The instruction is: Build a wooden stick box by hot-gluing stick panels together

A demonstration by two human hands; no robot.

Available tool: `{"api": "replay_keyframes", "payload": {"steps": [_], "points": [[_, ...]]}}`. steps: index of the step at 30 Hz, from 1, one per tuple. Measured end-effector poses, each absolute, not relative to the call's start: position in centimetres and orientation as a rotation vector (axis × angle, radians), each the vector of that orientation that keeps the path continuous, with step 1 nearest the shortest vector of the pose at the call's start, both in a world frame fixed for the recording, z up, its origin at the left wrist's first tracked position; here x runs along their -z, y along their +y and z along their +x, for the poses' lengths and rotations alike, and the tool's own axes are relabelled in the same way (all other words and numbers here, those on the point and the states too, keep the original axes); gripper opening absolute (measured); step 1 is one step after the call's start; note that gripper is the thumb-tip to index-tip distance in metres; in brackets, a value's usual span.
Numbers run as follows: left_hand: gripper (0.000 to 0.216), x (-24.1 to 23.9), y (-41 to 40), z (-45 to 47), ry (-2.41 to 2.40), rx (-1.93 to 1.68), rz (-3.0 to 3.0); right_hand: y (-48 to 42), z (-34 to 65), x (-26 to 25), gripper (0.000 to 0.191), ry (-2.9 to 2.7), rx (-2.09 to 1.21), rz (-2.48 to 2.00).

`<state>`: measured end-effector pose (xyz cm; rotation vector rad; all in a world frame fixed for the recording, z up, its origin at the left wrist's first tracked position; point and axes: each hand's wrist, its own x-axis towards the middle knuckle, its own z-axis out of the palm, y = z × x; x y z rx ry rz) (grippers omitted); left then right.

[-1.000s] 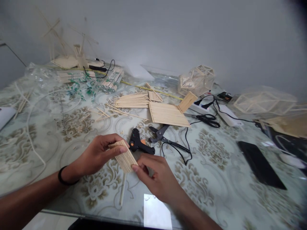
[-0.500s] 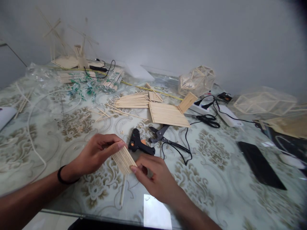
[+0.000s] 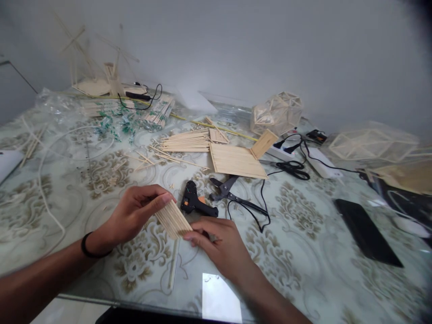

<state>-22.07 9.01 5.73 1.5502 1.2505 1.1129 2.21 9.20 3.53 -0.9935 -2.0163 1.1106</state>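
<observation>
Both my hands grip a small flat panel of glued wooden sticks (image 3: 172,219) low over the table. My left hand (image 3: 135,213) pinches its upper left end, thumb and fingers closed on it. My right hand (image 3: 216,245) holds the lower right end with closed fingers. A black glue gun (image 3: 195,204) lies just behind the panel, and black cutting pliers (image 3: 226,191) lie to its right. One loose stick (image 3: 173,265) rests on the table under my hands.
A larger stick panel (image 3: 238,161) and a stack of sticks (image 3: 185,141) lie further back. Stick-frame models (image 3: 278,112) stand at the back right, by a power strip and cables (image 3: 297,155). A black phone (image 3: 366,231) lies at the right.
The stick panel has tilted flatter and turned slightly between my hands. My right hand's fingers have lowered towards the table. Both hands stay in the same place.
</observation>
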Motion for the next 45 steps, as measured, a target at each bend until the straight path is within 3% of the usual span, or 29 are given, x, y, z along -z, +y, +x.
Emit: {"api": "replay_keyframes", "payload": {"steps": [7, 15, 22, 37, 45], "points": [[0.031, -5.47, 9.07, -22.17, 1.276, -1.105, 1.540, 9.23, 2.08, -3.62, 0.060, -1.979, -1.077, -1.015], [0.032, -5.95, 8.63, -21.74, 1.197, -1.009, 1.650, 8.95, 1.76, -3.98, 0.014, -1.960, -1.180, -0.981], [0.030, -6.01, 8.46, -21.49, 1.137, -0.961, 1.680, 8.87, 1.63, -3.80, 0.037, -2.028, -1.101, -0.878], [0.024, -5.40, 8.79, -21.30, 1.147, -0.896, 1.644, 8.97, 2.49, -4.21, 0.039, -2.111, -0.992, -0.844], [0.037, -5.89, 8.74, -21.26, 1.126, -0.872, 1.655, 8.80, 2.04, -4.34, 0.040, -2.084, -1.026, -0.884]]}}
